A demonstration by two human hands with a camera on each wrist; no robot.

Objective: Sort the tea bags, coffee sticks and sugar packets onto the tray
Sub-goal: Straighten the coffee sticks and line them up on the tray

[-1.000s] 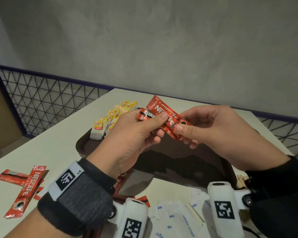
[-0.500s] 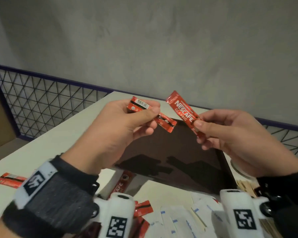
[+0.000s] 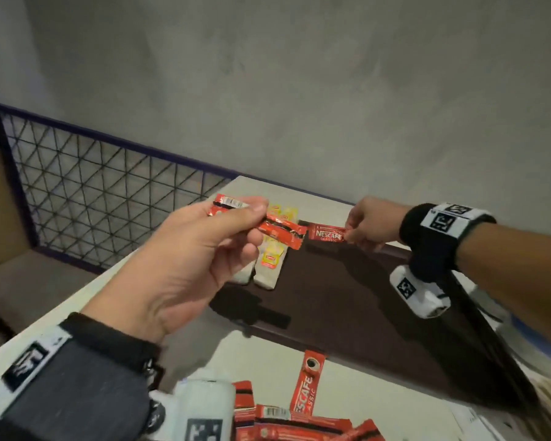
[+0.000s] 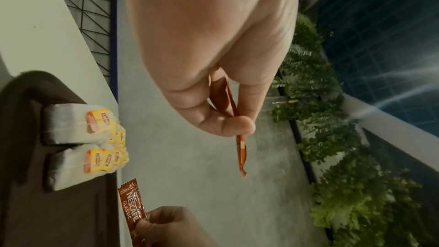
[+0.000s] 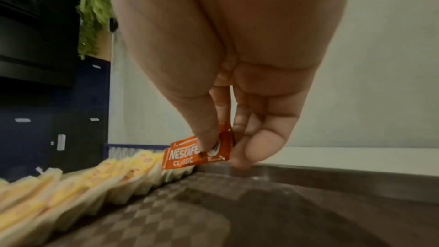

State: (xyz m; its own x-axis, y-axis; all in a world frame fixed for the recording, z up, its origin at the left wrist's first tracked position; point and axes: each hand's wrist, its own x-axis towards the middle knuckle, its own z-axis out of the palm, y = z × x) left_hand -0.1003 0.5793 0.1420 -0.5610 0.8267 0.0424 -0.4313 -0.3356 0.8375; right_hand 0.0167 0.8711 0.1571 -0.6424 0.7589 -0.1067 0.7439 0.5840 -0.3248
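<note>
My right hand [image 3: 371,229] pinches one end of a red Nescafé coffee stick [image 3: 326,233] between thumb and fingertips, holding it low at the far edge of the dark brown tray [image 3: 363,313], just beside the far end of the tea bags [image 3: 272,259]. Whether the stick touches the tray floor, I cannot tell. My left hand [image 3: 185,272] has its grip closed on a small bunch of coffee sticks [image 3: 280,232], thumb pressed on top, raised above the tray's left side and apart from the right hand's stick. The tea bags, white with yellow tags, stand in two packed rows along the tray's left edge. The tray sits on the pale counter [image 3: 77,300], reaching toward its far edge. At the counter's near edge lies a loose heap of red coffee sticks [image 3: 299,421], one stick [image 3: 306,386] pointing up to the tray's near rim. A dark wire mesh railing [image 3: 93,192] runs behind the counter's left side, below a grey wall [image 3: 299,90].
</note>
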